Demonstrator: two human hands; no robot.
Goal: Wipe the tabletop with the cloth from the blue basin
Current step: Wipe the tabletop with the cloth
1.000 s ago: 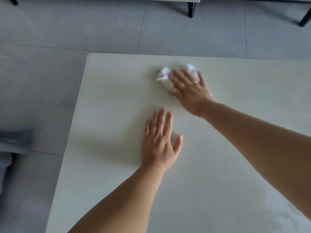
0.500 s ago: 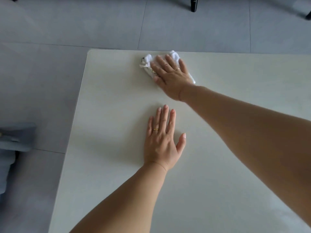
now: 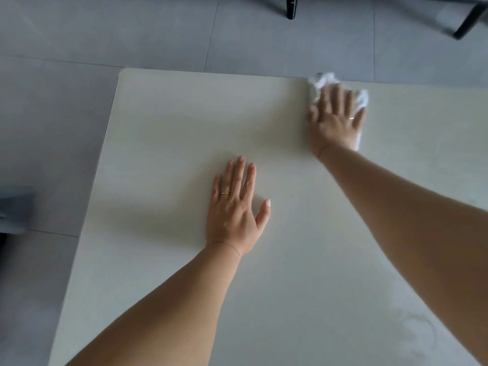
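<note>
Surface — pale cream tabletop [image 3: 169,133], matte, rounded far-left corner; a faint damp sheen shows on the near right part, beside the right forearm.

Room — grey tiled floor [image 3: 132,35] beyond and left of the table; two black furniture legs [image 3: 290,7] at the far edge of view; a grey object, cut off by the frame, low at the left.

Writing, brands — none legible.

Left hand [image 3: 235,210] — palm down on the tabletop, fingers straight and lying close together, thumb spread to the side; holds nothing. A gold ring [image 3: 225,193] sits on one finger.

Right hand [image 3: 335,120] — flat, fingers extended and slightly spread, pressed down on the cloth [image 3: 323,81]; blurred, so whether any fingertip curls into the fabric cannot be told. A ring on one finger.

Cloth — white, crumpled, under the right palm at the table's far edge; it bunches out past the fingertips and along the little-finger side. Well apart from the left hand, ahead and to its right.
</note>
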